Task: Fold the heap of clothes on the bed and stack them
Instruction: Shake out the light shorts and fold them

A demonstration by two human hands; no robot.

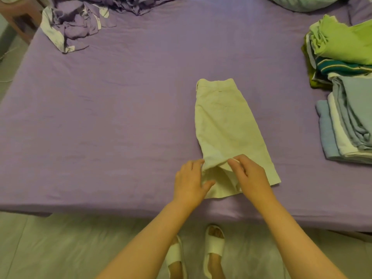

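One pair of shorts [227, 125], two folded stacks [342, 47] [350, 121], one crumpled heap [74, 23], two slippers [175, 256] [213, 248]

Your bed [120, 109] wears a purple sheet. Cream shorts [225, 125] lie flat near its front edge, waistband away from you. Along the right edge sit a folded stack [350, 117] and, beyond it, a green-topped pile [342, 43]. A crumpled purple heap [76, 23] occupies the far left corner.
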